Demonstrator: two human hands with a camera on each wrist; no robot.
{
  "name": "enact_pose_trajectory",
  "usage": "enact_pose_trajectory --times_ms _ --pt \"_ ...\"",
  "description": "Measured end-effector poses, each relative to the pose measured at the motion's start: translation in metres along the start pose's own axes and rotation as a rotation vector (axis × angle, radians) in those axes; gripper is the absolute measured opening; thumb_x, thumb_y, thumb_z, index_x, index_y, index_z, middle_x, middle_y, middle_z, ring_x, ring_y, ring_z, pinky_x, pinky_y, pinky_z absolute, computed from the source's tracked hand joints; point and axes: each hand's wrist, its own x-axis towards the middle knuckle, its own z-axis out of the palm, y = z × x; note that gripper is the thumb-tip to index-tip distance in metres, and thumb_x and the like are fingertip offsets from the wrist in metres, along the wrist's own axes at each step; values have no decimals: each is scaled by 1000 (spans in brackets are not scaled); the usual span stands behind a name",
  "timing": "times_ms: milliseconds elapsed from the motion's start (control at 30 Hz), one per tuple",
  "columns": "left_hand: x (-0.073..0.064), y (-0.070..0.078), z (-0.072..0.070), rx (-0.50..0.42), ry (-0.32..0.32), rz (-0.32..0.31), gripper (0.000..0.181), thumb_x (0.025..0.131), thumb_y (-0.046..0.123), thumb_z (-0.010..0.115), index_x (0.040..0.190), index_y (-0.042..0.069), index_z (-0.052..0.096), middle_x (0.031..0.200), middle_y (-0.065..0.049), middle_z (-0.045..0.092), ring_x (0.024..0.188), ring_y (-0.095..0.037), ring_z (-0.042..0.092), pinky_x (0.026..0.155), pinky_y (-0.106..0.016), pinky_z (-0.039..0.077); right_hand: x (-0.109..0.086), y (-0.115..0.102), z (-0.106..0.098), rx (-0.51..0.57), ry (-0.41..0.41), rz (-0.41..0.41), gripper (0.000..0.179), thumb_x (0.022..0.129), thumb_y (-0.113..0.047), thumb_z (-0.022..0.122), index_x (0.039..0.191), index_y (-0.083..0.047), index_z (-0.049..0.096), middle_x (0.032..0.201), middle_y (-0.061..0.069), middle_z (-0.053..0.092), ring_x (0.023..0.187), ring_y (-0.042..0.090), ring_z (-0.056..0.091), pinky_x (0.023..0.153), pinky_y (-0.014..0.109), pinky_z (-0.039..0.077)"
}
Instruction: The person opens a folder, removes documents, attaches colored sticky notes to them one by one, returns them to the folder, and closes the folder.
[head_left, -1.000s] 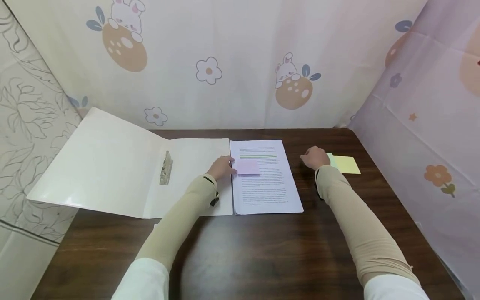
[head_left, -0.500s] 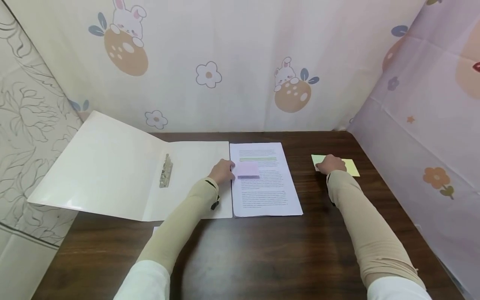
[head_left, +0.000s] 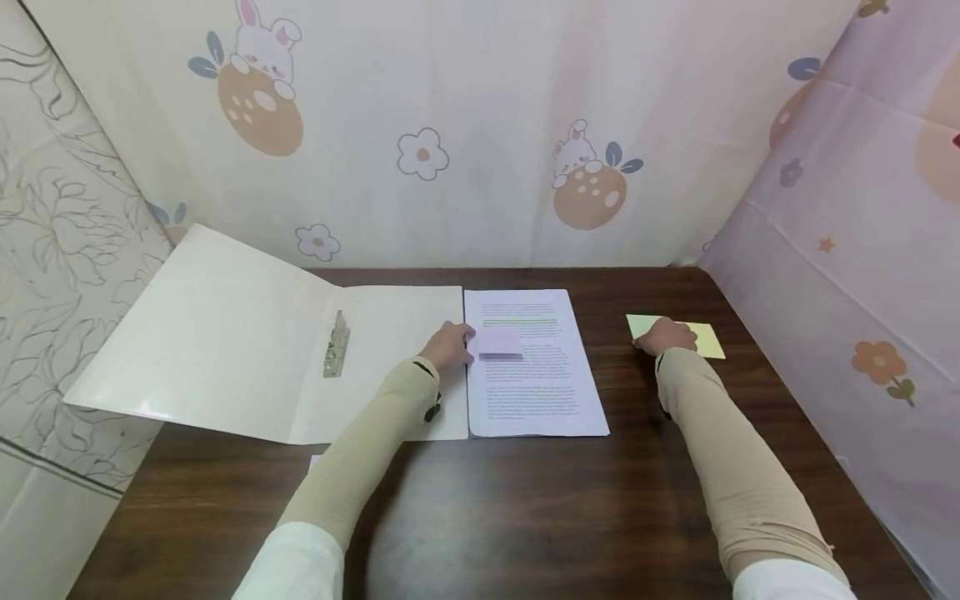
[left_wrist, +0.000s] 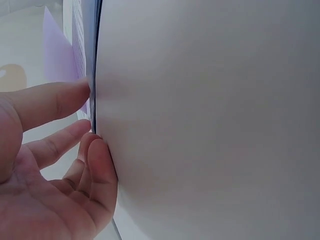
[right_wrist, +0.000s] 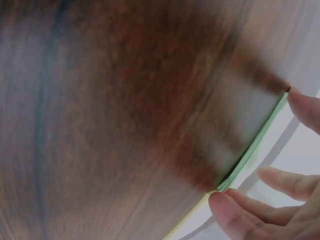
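My left hand (head_left: 447,345) rests at the left edge of a stack of printed sheets (head_left: 540,408), with thumb and fingertips touching that edge in the left wrist view. A lilac sticky note (head_left: 498,342) lies on the top sheet beside those fingers, its lower edge lifted a little. On the right, my right hand (head_left: 666,335) reaches over a green sticky note pad (head_left: 640,324) and partly covers it. In the right wrist view its thumb touches one corner of the green pad (right_wrist: 255,145) and other fingertips touch near the opposite corner. A yellow pad (head_left: 707,340) adjoins it.
An open white binder (head_left: 202,342) with a metal clip (head_left: 336,345) lies left of the sheets, its cover raised toward the left wall. A small white corner (head_left: 314,459) shows beside the left sleeve. Patterned curtains (head_left: 495,208) border the dark wooden table (head_left: 525,517).
My right hand has moved right, from left of the pads onto the green one, uncovering its left part. The left hand has stayed at the sheets' edge. The head view has tilted slightly.
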Motion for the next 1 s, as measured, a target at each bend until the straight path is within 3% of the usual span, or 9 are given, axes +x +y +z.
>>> enact_pose_trajectory --times_ms 133,367,533,667,1000 --pt "0 1 -1 1 -4 -1 55 88 13 70 139 11 51 128 -16 49 107 -26 52 100 -40 45 1 2 -1 26 3 13 65 90 -34 60 123 21 50 125 44 48 113 59 44 91 58 43" --pt "-2 3 -4 8 -11 12 55 87 13 70 139 10 51 127 -17 49 106 -26 52 100 -39 45 2 3 -4 134 -19 111 76 86 -36 65 131 21 41 135 49 31 125 60 32 91 58 45" --pt "-2 2 -4 -22 -27 4 55 87 13 70 139 11 51 127 -16 50 107 -25 52 99 -39 45 9 6 -5 128 -12 149 84 82 -41 68 133 20 39 136 48 29 125 58 30 92 58 43" --pt "-1 1 -3 -29 -21 3 55 87 13 70 139 11 51 126 -15 50 106 -25 52 98 -39 45 15 10 -4 134 -12 131 87 79 -42 71 132 20 40 134 49 28 122 58 29 91 59 42" --pt "1 -2 -3 -35 -37 -1 55 88 14 69 140 11 50 130 -17 48 110 -26 52 103 -41 44 9 4 -8 70 -106 87 91 84 -47 64 137 20 36 139 44 34 129 56 30 110 63 24"
